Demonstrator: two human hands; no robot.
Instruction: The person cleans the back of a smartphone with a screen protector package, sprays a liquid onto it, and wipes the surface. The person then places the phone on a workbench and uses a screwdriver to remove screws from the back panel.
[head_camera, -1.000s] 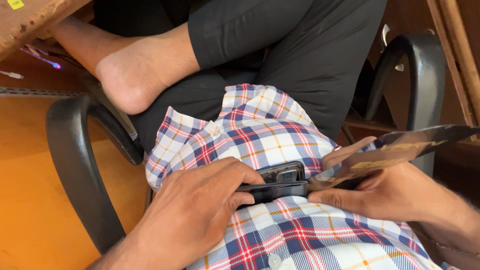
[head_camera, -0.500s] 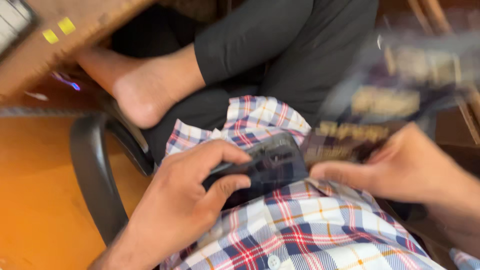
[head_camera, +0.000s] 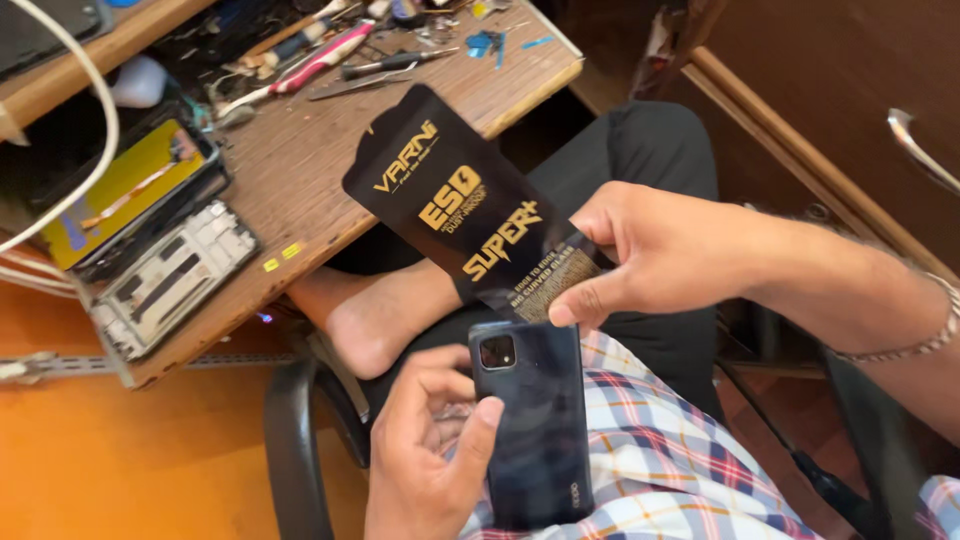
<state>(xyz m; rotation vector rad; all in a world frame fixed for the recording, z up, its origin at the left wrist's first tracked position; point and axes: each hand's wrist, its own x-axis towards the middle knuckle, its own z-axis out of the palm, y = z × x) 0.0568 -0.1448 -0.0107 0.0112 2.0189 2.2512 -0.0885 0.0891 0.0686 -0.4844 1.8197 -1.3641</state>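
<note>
Left hand: my left hand (head_camera: 425, 450) wraps around the dark phone (head_camera: 530, 420) from its left side, thumb pressed on the back just below the camera block, the other fingers curled behind the edge.
Phone: it lies back-up over my lap, on the checked shirt (head_camera: 660, 470), camera end pointing toward the desk — glossy and near black, with a square lens block at the top left corner.
Right hand: my right hand (head_camera: 650, 255) pinches the lower end of a flat black packet (head_camera: 465, 205) between thumb and forefinger, the rest of the fingers folded loosely behind it.
Packet: long and thin, black with gold lettering, held tilted in the air above the phone; its lower end hangs just over the phone's top edge, its upper end reaches over the near edge of the desk.
Wrist: a metal bracelet (head_camera: 915, 340) sits on my right wrist.
Desk: the wooden desk (head_camera: 300, 170) carries screwdrivers and tweezers (head_camera: 330, 55) along its far edge, and an opened phone frame (head_camera: 170, 280) beside a yellow-backed panel (head_camera: 115, 190) at its left corner.
Legs: my bare foot (head_camera: 375, 315) is tucked up under the desk's near edge — black trousers (head_camera: 640, 150) beyond it.
Chair: a black armrest (head_camera: 295, 450) curves at my left.
</note>
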